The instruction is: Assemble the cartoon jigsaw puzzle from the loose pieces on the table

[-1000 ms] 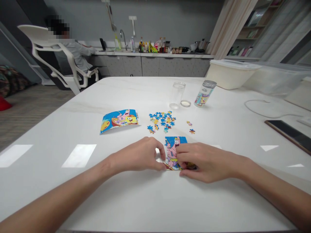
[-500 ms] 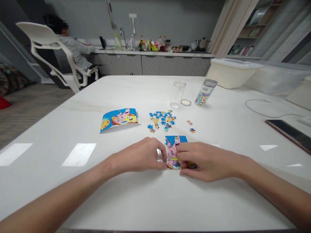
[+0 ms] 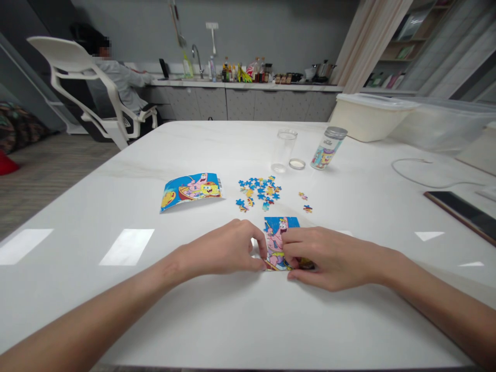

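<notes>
A partly assembled jigsaw puzzle [image 3: 276,243] with a pink cartoon starfish on blue lies flat on the table, between my hands. My left hand [image 3: 234,248] has thumb and index finger closed at its lower left corner, on a reddish puzzle piece that their tips mostly hide. Over the right part lies my right hand [image 3: 323,258], fingers curled down and pressing on the puzzle. Beyond them is a pile of loose puzzle pieces [image 3: 261,192]. Two more pieces, one pinkish [image 3: 303,196] and one darker [image 3: 307,208], rest to the pile's right.
A curved picture sheet [image 3: 192,191] lies left of the pile. Behind stand a clear jar [image 3: 284,151], a round lid [image 3: 296,164] and a printed canister [image 3: 328,149]. At right are a phone [image 3: 463,214], a cable [image 3: 411,181] and storage boxes [image 3: 374,116]. Someone sits [image 3: 124,82] far left.
Hardly anything differs. Both hands keep their places on the puzzle, and the whole view has shifted very slightly.
</notes>
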The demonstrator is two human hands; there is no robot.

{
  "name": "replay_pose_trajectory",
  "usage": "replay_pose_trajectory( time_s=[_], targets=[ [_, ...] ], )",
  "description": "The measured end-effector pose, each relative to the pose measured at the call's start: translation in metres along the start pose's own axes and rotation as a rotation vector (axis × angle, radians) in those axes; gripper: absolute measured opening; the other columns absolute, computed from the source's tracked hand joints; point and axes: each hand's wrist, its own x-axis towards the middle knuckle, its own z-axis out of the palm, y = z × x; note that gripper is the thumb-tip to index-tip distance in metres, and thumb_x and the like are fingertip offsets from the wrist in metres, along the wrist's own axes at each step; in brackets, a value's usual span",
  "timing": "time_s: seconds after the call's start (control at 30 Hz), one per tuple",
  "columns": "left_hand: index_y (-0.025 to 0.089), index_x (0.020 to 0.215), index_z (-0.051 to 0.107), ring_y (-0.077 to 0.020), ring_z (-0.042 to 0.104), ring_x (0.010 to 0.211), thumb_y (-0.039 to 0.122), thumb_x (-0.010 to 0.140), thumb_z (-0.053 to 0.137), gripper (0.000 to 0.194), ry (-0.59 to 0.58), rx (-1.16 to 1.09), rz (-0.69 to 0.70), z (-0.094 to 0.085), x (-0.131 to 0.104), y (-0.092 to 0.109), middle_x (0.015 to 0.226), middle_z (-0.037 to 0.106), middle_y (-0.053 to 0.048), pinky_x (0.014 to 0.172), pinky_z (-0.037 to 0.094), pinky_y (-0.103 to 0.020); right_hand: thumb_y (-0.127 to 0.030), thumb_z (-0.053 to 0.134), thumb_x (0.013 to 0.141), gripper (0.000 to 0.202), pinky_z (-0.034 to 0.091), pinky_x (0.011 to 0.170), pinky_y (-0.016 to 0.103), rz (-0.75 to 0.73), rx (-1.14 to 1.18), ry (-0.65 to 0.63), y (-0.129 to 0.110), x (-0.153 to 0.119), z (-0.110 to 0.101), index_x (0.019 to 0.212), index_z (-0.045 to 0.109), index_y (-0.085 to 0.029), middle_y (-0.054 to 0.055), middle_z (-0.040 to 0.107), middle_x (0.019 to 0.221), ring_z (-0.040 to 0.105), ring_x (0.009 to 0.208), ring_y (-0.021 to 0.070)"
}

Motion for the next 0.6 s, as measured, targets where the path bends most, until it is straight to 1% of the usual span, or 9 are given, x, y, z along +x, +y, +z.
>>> replay_pose_trajectory(
  time_s=[0.2, 0.37, 0.4, 0.47, 0.53, 0.6],
  targets=[
    [0.023, 0.082, 0.072, -0.0077, 0.044, 0.049, 0.031, 0.073, 0.066, 0.014, -0.008, -0.011, 0.025, 0.000, 0.000, 0.000, 0.062, 0.056, 0.005, 0.054, 0.034, -0.021, -0.021, 0.055, 0.087, 0.014, 0.036, 0.063, 0.027, -0.011, 0.008, 0.011, 0.000, -0.001, 0.000, 0.075, 0.049, -0.019, 0.002, 0.053, 0.079, 0.048, 0.072, 0.0145],
    [0.023, 0.084, 0.072, -0.0096, 0.050, 0.055, 0.034, 0.074, 0.067, 0.015, 0.006, 0.024, 0.028, -0.001, -0.001, 0.002, 0.065, 0.057, 0.004, 0.057, 0.036, -0.021, -0.021, 0.055, 0.087, 0.014, 0.036, 0.062, 0.027, -0.022, 0.011, 0.019, 0.000, -0.001, 0.000, 0.074, 0.049, -0.019, 0.002, 0.052, 0.078, 0.047, 0.072, 0.0146],
    [0.024, 0.087, 0.072, -0.0104, 0.051, 0.058, 0.033, 0.075, 0.066, 0.016, 0.015, 0.050, 0.049, -0.002, -0.002, 0.002, 0.065, 0.057, 0.004, 0.058, 0.037, -0.021, -0.021, 0.055, 0.087, 0.014, 0.035, 0.062, 0.027, -0.025, 0.014, 0.021, -0.001, 0.000, -0.001, 0.074, 0.049, -0.019, 0.002, 0.052, 0.078, 0.047, 0.072, 0.0146],
    [0.025, 0.091, 0.072, -0.0118, 0.053, 0.062, 0.029, 0.077, 0.065, 0.016, 0.019, 0.124, 0.139, -0.005, -0.004, 0.003, 0.063, 0.057, 0.004, 0.060, 0.037, -0.021, -0.020, 0.055, 0.086, 0.014, 0.035, 0.062, 0.027, -0.026, 0.016, 0.026, -0.001, 0.000, -0.001, 0.074, 0.049, -0.019, 0.001, 0.051, 0.077, 0.047, 0.071, 0.0145],
    [0.027, 0.093, 0.073, -0.0121, 0.054, 0.063, 0.023, 0.080, 0.062, 0.018, -0.006, 0.202, 0.261, -0.009, -0.007, 0.003, 0.059, 0.058, 0.004, 0.061, 0.037, -0.021, -0.020, 0.056, 0.086, 0.014, 0.036, 0.062, 0.027, -0.020, 0.012, 0.026, -0.001, 0.000, -0.001, 0.074, 0.049, -0.019, 0.001, 0.051, 0.078, 0.047, 0.071, 0.0145],
    [0.027, 0.097, 0.073, -0.0112, 0.053, 0.059, 0.017, 0.082, 0.060, 0.023, -0.042, 0.246, 0.354, -0.012, -0.009, 0.001, 0.059, 0.061, 0.004, 0.058, 0.036, -0.020, -0.021, 0.056, 0.086, 0.015, 0.036, 0.062, 0.027, -0.016, 0.008, 0.022, -0.001, 0.000, -0.001, 0.073, 0.049, -0.019, 0.001, 0.051, 0.078, 0.047, 0.071, 0.0144]
  ],
)
